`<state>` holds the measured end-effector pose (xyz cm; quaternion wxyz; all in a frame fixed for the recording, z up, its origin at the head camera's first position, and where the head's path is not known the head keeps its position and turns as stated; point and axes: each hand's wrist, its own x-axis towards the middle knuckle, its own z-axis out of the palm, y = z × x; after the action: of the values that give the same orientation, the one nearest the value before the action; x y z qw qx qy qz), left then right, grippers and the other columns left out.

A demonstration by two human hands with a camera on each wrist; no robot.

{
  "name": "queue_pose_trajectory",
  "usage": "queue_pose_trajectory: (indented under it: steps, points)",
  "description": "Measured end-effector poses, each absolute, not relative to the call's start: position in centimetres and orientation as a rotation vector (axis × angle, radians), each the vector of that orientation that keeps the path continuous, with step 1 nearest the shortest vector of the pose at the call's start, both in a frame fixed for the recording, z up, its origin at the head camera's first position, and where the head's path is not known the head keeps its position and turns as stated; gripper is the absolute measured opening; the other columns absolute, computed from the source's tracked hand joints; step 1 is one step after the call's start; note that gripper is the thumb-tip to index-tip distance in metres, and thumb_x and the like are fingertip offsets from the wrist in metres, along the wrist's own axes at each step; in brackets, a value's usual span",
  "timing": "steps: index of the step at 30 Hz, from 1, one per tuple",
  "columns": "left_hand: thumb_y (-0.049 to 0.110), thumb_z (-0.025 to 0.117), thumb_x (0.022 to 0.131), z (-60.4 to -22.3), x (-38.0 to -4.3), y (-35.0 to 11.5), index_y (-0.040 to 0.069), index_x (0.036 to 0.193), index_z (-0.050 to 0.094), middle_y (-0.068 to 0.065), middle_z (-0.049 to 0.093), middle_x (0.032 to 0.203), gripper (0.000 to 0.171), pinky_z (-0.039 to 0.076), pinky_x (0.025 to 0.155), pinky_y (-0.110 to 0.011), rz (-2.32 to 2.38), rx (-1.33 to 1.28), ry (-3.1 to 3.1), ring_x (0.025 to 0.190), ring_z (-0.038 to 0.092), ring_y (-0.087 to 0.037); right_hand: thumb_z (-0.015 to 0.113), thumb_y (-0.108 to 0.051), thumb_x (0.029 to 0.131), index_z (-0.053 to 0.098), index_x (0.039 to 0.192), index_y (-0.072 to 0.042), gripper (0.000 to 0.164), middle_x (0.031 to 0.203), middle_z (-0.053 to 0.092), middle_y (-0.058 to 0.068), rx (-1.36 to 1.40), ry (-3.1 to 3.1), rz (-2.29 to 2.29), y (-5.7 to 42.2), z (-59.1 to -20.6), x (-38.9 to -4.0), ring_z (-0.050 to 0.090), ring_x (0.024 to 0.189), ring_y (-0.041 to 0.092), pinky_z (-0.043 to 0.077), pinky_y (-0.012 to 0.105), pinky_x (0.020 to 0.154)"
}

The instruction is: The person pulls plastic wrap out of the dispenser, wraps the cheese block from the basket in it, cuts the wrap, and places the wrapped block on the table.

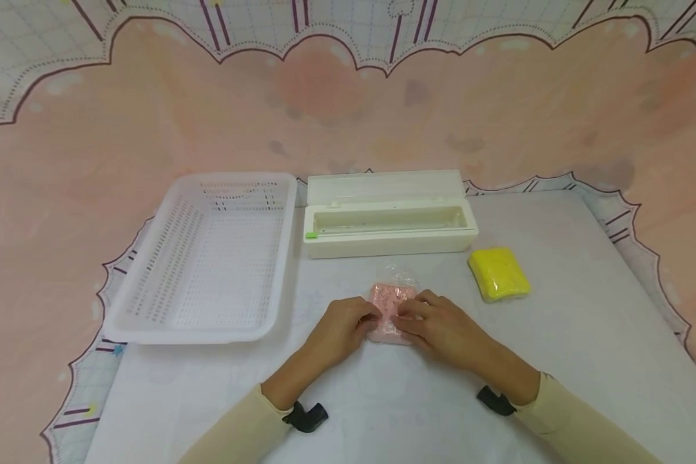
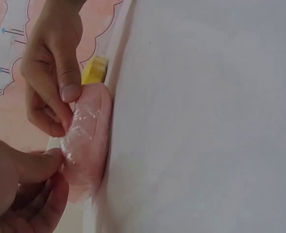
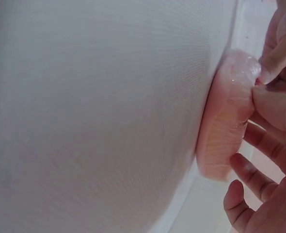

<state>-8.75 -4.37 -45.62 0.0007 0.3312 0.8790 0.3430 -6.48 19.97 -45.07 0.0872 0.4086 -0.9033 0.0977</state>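
A flat pink block (image 1: 387, 322), wrapped in clear plastic film (image 1: 403, 277), lies on the white-covered table between the two hands. Loose film sticks out past its far edge. My left hand (image 1: 339, 327) pinches the film at the block's left side between thumb and fingertips. From the right, my right hand (image 1: 441, 325) grips the film over the top of the block with thumb and index finger. Its other fingers rest along the block's side, seen in the right wrist view. Shiny creases cover the pink block (image 2: 87, 141) in the left wrist view.
A yellow block (image 1: 499, 274) in clear film lies to the right. Behind the hands stands a long white box (image 1: 391, 245), lid raised, with a green slider (image 1: 311, 235) at its left. A white perforated basket (image 1: 194, 335) stands at the left. Patterned fabric hangs behind.
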Motion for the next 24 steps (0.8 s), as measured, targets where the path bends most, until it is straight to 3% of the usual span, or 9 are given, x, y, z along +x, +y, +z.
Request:
queue_pose_trajectory:
  steps: [5,9,13,20,24]
  points:
    - [0.0,0.08,0.084,-45.8,-8.4,-4.0,0.012,0.084,0.073,0.002,0.066,0.08,0.014,0.053,0.068,-0.023,1.049,0.987,2.823,0.073,0.061,-0.01,0.082,-0.02,0.087,0.078,0.119,-0.019,0.032,0.121,0.069,0.0,1.22,-2.708,0.391,19.8,-45.2,-6.5,0.06,0.109,0.021,0.055,0.033,0.085]
    - [0.009,0.078,0.089,-45.6,-7.6,-4.0,0.012,0.091,0.074,0.001,0.07,0.083,0.005,0.054,0.07,-0.026,0.878,1.009,2.882,0.076,0.065,-0.013,0.078,-0.02,0.09,0.077,0.121,-0.017,0.031,0.123,0.068,0.001,1.208,-2.74,0.439,19.7,-45.1,-6.4,0.06,0.112,0.022,0.055,0.035,0.089]
    - [0.019,0.081,0.088,-45.0,-6.5,-3.9,0.012,0.099,0.075,0.001,0.073,0.095,0.014,0.057,0.075,-0.03,0.755,1.047,2.94,0.085,0.067,-0.017,0.075,-0.021,0.093,0.074,0.126,-0.015,0.034,0.125,0.068,0.001,1.169,-2.831,0.51,20.1,-44.5,-6.1,0.06,0.115,0.021,0.055,0.037,0.095]
    - [0.002,0.077,0.087,-45.0,-8.0,-4.7,0.012,0.095,0.078,0.0,0.072,0.101,0.012,0.059,0.076,-0.027,0.492,1.233,3.052,0.089,0.071,-0.015,0.073,-0.016,0.094,0.07,0.129,-0.012,0.036,0.133,0.068,0.004,0.988,-2.919,0.766,20.9,-42.7,-5.8,0.063,0.126,0.024,0.053,0.043,0.103]
    - [0.0,0.075,0.088,-45.1,-9.0,-5.4,0.01,0.103,0.077,-0.007,0.071,0.116,0.018,0.061,0.083,-0.033,0.559,1.101,3.113,0.099,0.074,-0.022,0.075,-0.014,0.092,0.073,0.124,-0.015,0.031,0.13,0.07,0.0,0.925,-2.871,0.865,21.2,-42.3,-5.7,0.066,0.122,0.021,0.055,0.041,0.1]
